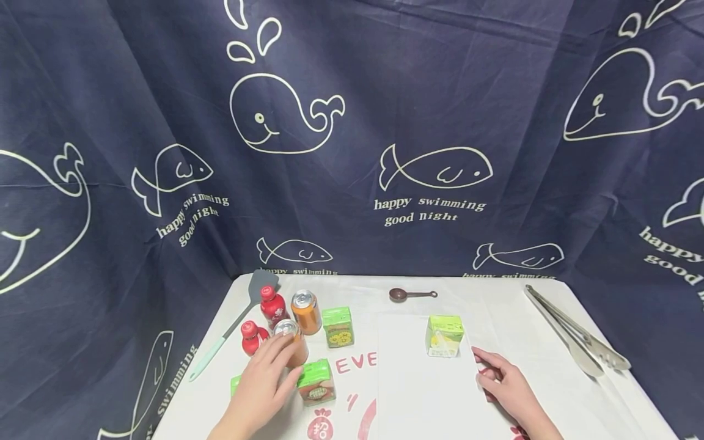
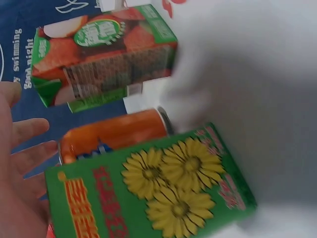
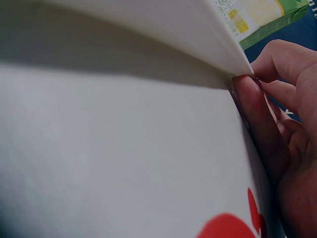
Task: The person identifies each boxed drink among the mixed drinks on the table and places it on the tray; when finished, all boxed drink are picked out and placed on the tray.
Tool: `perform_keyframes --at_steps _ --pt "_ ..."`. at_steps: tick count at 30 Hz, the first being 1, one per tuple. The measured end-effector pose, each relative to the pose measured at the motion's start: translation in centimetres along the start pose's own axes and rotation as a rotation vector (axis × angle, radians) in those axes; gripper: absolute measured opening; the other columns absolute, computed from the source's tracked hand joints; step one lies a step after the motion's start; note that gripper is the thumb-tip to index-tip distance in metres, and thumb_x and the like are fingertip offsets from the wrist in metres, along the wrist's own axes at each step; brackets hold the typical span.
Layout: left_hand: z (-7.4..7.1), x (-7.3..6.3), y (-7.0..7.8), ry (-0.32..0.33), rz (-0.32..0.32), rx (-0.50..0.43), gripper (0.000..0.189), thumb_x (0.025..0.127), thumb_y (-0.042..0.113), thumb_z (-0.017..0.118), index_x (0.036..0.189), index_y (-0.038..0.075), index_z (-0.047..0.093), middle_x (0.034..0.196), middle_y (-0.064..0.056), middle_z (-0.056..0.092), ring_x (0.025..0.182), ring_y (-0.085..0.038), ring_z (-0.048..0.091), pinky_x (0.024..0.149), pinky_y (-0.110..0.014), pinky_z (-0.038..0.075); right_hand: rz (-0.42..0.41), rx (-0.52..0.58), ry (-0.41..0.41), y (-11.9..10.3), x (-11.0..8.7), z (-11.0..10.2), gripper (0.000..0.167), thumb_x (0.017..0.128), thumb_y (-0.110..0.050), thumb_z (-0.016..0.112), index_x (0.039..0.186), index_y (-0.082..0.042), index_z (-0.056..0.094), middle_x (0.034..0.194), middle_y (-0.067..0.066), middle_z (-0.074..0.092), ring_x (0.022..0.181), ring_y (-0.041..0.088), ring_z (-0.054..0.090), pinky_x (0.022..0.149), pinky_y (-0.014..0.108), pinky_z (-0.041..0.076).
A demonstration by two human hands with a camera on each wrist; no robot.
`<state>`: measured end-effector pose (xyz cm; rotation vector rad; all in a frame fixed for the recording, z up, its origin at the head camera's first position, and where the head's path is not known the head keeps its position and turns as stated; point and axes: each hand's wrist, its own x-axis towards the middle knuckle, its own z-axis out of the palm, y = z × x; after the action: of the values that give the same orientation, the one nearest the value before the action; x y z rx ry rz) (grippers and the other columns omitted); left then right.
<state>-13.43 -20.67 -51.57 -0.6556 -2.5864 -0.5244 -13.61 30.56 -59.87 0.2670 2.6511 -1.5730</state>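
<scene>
White board [image 1: 407, 379]: right edge pinched by right hand [image 1: 508, 388]. Printed cloth [image 1: 364, 339] spans from board toward left hand [image 1: 260, 382], open, beside orange can [image 2: 116, 133]. Right wrist view alone: board's shaded underside.

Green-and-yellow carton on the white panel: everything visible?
The green-and-yellow boxy carton looks like glossy printed card, green on top, its front pale with yellow markings. It stands upright towards the far right of the flat white rectangular panel. The right-hand grip, at the panel's edge, appears not to touch it.
</scene>
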Motion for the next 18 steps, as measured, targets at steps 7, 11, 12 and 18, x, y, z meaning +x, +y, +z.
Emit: perform_keyframes --at_steps 7,11,12,18 --pt "-0.7 -1.2 -0.8 0.014 -0.034 0.001 0.045 0.094 0.031 0.078 0.134 0.012 0.070 0.143 -0.005 0.061 0.137 -0.027 0.052 0.111 -0.049 0.046 -0.012 0.002 0.000 0.0 0.0 0.0 0.063 0.088 0.000 0.071 0.149 0.000 0.054 0.134 0.020 0.059 0.066 0.017 0.060 0.052 0.028 0.056" --pt "-1.1 -1.9 -1.4 0.037 -0.048 -0.006 0.042 0.094 0.028 0.079 0.133 0.013 0.070 0.144 -0.001 0.059 0.136 -0.023 0.053 0.110 -0.042 0.045 -0.020 -0.005 0.002 -0.1 -0.1 0.0 0.063 0.088 -0.001 0.071 0.148 0.001 0.054 0.134 0.020 0.059 0.066 0.016 0.060 0.052 0.027 0.056" --pt "-1.2 -2.0 -1.5 0.040 -0.061 -0.007 0.041 0.094 0.027 0.079 0.132 0.013 0.070 0.143 -0.001 0.059 0.135 -0.022 0.053 0.109 -0.040 0.044 -0.021 -0.003 0.001 -0.2 -0.1 0.0 0.063 0.088 0.000 0.071 0.148 0.001 0.054 0.134 0.020 0.059 0.065 0.016 0.059 0.052 0.027 0.056" --pt "-2.1 -2.9 -2.2 0.058 -0.140 -0.063 0.038 0.096 0.023 0.078 0.131 0.012 0.070 0.142 0.000 0.061 0.133 -0.023 0.055 0.116 -0.011 0.027 -0.024 -0.006 -0.004 -0.5 -0.4 -0.2 0.064 0.088 0.000 0.072 0.149 0.003 0.053 0.134 0.020 0.059 0.063 0.016 0.059 0.051 0.026 0.055"
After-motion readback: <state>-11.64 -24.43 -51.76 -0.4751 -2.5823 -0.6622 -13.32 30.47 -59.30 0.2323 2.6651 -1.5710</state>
